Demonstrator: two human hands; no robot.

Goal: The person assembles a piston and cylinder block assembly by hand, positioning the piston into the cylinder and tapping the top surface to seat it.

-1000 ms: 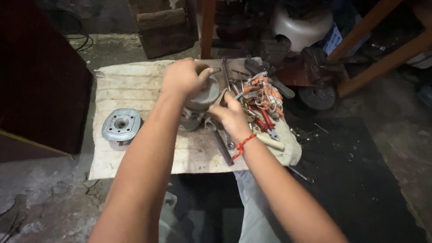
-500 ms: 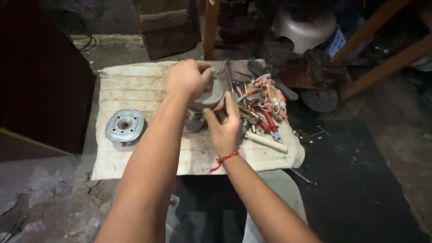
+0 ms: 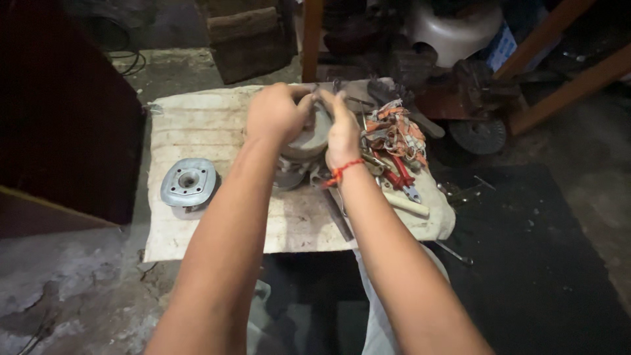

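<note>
View from the head camera, looking down on a low board covered with a pale cloth. Both hands meet on a round grey metal part standing near the far edge of the cloth, roughly at its middle. The left hand is curled over the part's top and left flank; the right hand, a red thread at its wrist, is closed against the right flank, fingers pressed to the rim. The part thus lies directly between the palms, its flat faces level, both hands equally near. A finned metal cover rests well apart at the left edge; a heap of red-handled tools lies just beside the right hand.
</note>
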